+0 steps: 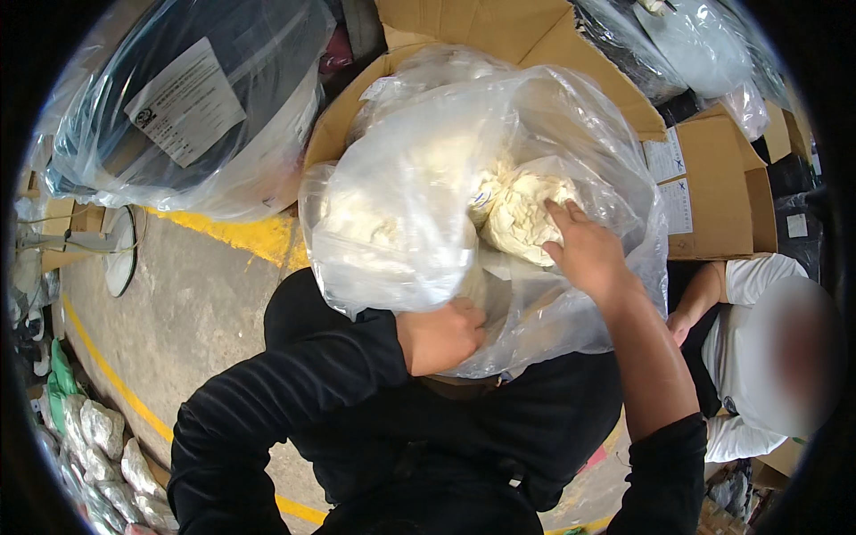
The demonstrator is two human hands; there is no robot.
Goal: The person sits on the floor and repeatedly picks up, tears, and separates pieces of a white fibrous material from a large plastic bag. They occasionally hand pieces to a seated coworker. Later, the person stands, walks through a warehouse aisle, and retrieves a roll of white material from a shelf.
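A large clear plastic bag lines an open cardboard box in front of me. My left hand is closed at the bag's near edge, gripping the plastic. Inside the bag, my right hand lies with fingers apart on a cream-coloured, crumpled bundle wrapped in thin clear plastic. More pale bundles show blurrily through the film to the left. What exactly the bundles are made of I cannot tell.
At the upper left stands a big plastic-wrapped dark load with a white label. A labelled cardboard box is on the right, above another person in a white shirt. Several small silvery packets lie at lower left. Yellow lines mark the concrete floor.
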